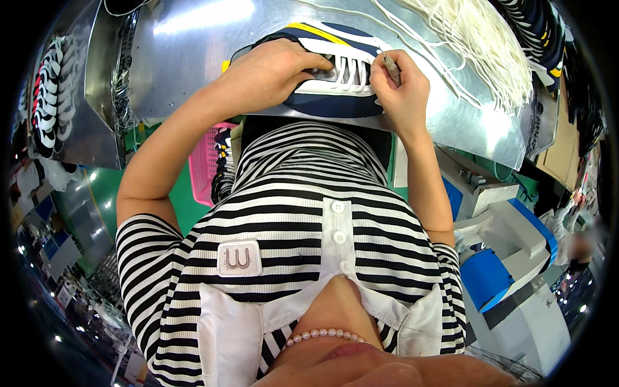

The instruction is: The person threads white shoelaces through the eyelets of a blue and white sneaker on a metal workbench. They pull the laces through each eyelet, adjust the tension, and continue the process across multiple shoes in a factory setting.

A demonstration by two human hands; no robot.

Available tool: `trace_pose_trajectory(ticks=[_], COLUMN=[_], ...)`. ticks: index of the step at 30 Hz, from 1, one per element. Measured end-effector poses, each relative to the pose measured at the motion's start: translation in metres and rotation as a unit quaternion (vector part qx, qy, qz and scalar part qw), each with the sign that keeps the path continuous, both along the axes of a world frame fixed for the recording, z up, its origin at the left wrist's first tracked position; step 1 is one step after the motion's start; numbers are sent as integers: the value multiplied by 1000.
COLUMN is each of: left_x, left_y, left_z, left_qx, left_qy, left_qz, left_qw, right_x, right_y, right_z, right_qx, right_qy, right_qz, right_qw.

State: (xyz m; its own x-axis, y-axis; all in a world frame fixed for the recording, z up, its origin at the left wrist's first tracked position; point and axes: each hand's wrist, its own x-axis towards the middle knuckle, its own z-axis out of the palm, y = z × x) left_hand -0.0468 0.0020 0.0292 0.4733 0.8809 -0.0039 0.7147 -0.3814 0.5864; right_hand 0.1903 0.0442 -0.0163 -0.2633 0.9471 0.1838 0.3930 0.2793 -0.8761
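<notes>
A navy shoe with white and yellow stripes lies on its side on the metal table, its toe to the right. White laces run in rows across its front. My left hand grips the shoe around its opening, with thumb and index finger by the tongue; the other fingertips are hidden. At the toe end of the laces, my right hand is closed round a small tool with a grey-tan wrapped handle. Its tip is hidden by my fingers and the shoe.
A metal table spreads beneath the shoe. White laces lie in a large loose bundle at the far right, near stacked dark shoe parts. More shoe parts line the left. Below are a pink basket and a blue-and-white machine.
</notes>
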Motion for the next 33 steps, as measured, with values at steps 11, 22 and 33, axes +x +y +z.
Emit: trace_pose_trajectory(ticks=[11, 22, 33], left_x=[1, 19, -162], left_y=[-111, -44, 49], left_z=[-24, -29, 37], left_qx=[159, -353, 269], left_qy=[-180, -815, 147], left_qz=[327, 126, 430], left_qw=[914, 441, 849], right_x=[7, 6, -65], right_y=[-4, 10, 103], right_z=[-5, 9, -10], right_qx=[-119, -155, 187], right_qy=[193, 269, -229], right_qz=[-76, -7, 3], right_qw=[971, 951, 955])
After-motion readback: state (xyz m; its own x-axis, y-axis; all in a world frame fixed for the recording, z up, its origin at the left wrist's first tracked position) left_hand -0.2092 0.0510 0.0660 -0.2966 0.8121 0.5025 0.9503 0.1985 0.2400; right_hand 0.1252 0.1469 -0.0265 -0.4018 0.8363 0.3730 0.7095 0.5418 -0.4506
